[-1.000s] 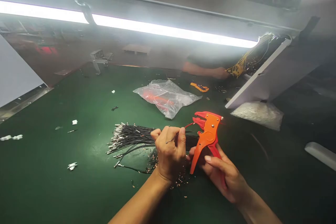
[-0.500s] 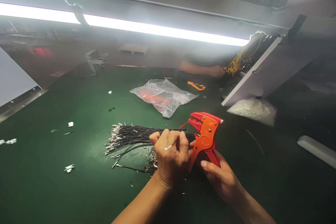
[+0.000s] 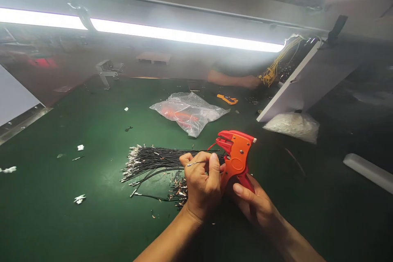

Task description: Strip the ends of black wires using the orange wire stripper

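My right hand [image 3: 256, 200] grips the handles of an orange and red wire stripper [image 3: 239, 155], whose jaws point left. Beside the tool my left hand [image 3: 201, 182] is closed, pinching a dark wire [image 3: 199, 162] with a silvery terminal at its left end. The wire's other end runs toward the stripper, and I cannot tell whether it sits in the jaws. Behind my left hand lies a bundle of black wires [image 3: 159, 157], terminals toward the left. Short cut scraps with copper ends [image 3: 179, 190] are piled beside my left wrist, partly hidden by it.
A clear plastic bag [image 3: 195, 116] with something orange inside lies beyond the wires. Farther back are an orange and blue tool [image 3: 227, 99] and another person's forearm [image 3: 235, 80]. White bits [image 3: 80, 199] dot the left side. A bag of pale pieces [image 3: 293, 127] rests by the right panel.
The wire in my left hand has swung to lie more level, its terminal now farther left. My left hand is slightly closer to the stripper. The whole view has shifted a little.
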Available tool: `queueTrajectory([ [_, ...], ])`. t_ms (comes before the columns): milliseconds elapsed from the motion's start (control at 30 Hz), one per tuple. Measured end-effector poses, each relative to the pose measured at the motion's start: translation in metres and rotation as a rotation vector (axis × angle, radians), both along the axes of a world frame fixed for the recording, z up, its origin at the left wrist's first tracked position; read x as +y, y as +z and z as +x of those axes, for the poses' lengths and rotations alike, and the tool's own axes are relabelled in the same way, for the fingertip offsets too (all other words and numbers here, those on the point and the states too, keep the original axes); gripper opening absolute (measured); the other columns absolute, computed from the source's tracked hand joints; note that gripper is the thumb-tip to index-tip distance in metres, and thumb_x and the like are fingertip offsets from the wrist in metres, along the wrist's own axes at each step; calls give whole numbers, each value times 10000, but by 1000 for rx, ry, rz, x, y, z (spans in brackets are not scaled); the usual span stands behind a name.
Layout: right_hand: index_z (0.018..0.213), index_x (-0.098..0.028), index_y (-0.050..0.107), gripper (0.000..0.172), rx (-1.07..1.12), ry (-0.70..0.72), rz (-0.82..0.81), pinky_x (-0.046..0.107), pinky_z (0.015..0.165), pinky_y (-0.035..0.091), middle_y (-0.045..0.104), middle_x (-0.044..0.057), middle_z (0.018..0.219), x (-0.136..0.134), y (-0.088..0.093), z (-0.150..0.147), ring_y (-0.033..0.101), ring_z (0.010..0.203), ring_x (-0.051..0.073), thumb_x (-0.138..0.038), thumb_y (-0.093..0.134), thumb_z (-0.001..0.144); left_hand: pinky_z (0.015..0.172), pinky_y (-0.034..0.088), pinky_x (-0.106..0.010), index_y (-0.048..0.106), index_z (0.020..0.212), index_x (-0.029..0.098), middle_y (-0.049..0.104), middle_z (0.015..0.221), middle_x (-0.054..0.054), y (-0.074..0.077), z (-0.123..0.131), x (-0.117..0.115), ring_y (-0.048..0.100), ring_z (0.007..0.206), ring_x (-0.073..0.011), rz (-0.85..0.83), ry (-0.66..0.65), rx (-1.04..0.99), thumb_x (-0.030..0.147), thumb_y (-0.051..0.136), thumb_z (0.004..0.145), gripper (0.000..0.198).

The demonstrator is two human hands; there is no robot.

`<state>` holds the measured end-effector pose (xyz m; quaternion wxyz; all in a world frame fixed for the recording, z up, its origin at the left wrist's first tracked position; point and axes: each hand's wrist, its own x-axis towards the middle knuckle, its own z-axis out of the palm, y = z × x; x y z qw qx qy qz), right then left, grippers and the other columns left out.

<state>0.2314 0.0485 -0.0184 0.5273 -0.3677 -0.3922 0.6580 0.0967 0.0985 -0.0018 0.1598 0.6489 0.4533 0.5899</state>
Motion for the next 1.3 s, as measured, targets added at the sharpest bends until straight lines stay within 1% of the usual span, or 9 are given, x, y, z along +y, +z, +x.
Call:
queueTrajectory([
  [100,1088,-271,704,247,-9,5,14,407,938,518,753,42,1000,2,4,-4,682,988,260,-385,703,869,743,326,-371,540,631,221,631,563,79,-4,1,-1,545,510,-100,-21,-30,2,142,466,930,318],
  [267,1004,-230,703,264,-43,13,-38,327,688,538,711,30,806,2,5,-8,644,702,204,-446,716,852,752,327,-375,525,636,220,633,569,71,-10,4,-2,550,509,-104,-45,-44,-7,153,468,932,308],
  [400,816,-202,667,264,-37,-20,-60,268,559,487,627,-2,644,-3,-1,-13,567,559,147,-457,680,883,756,291,-381,535,644,213,613,581,68,-11,3,-4,541,526,-106,-55,-39,-24,149,478,922,291],
  [567,788,-193,573,320,-30,-92,-71,167,366,303,478,-86,487,-5,-12,-19,367,345,48,-474,620,935,754,259,-379,533,628,208,560,555,84,-11,2,-7,501,523,-99,-78,-64,-58,153,487,919,300],
  [633,821,-198,566,318,0,-96,-65,165,359,302,470,-91,500,-5,-15,-19,349,340,45,-487,583,952,754,254,-379,535,617,207,541,543,85,-12,2,-7,485,526,-101,-108,-76,-90,157,495,909,298],
  [800,1027,-207,612,328,95,-55,-16,266,581,490,663,15,747,-7,-10,-6,608,630,155,-512,610,907,767,294,-367,600,613,221,540,528,58,-13,-4,1,464,580,-134,-267,-110,-248,255,582,867,257],
  [900,1103,-186,638,351,149,50,-40,316,680,521,717,64,844,-7,-6,9,671,739,202,-479,595,914,582,317,-300,582,631,218,418,470,68,-15,-10,11,368,494,-121,-423,-177,-406,400,600,878,307],
  [1067,1112,-129,664,355,189,242,-89,318,647,537,742,108,838,-5,-11,22,719,698,221,-419,602,918,399,126,-239,544,655,202,260,416,118,-15,-17,25,180,377,-60,-603,-335,-627,568,630,828,413],
  [1300,1083,-93,672,369,197,280,-121,288,600,550,745,120,805,-9,-21,21,734,661,216,-410,654,894,393,88,-210,527,603,187,275,408,121,-13,-17,24,148,371,-22,-635,-399,-774,630,708,748,500],
])
